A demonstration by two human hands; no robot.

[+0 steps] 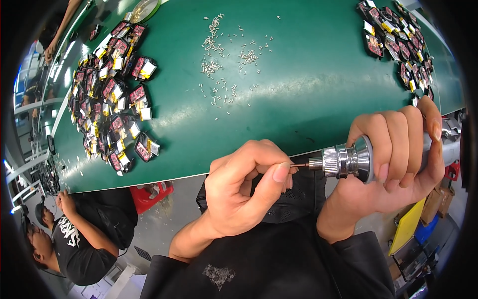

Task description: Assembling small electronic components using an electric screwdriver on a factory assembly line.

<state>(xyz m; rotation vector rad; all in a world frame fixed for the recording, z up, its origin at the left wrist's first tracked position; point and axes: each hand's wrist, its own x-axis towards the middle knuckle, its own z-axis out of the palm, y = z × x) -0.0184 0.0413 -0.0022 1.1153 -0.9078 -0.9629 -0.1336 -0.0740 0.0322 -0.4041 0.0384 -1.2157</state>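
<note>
Nearest, before the person's dark clothing, the right hand (393, 144) wraps its fingers round the body of a silver driver (341, 160), behind a flared collar; this full grip probably takes the tool's weight and stops it rolling. The left hand (249, 187) is nearly closed, thumb and forefinger pinching the end of the thin bit (300, 165), the other fingers curled in; the pinch seems meant to steady the bit in line with the driver. The driver is at the near edge of the green table (179, 119), right of that edge's middle. Its long axis runs across the body, close to level and roughly along the edge, with the bit pointing to the person's left; the bit's very tip is hidden by the fingers. Left of the hands, below the near edge, are a red stool (152, 197) and a seated co-worker (84, 241). Farther in, black cases (112, 94) with red boards and silver cells crowd toward the table's left edge, and a second heap (398, 45) lies by its right edge, perhaps to leave the middle for the loose screws (211, 67). A shallow dish (145, 11) sits at the far edge.
</note>
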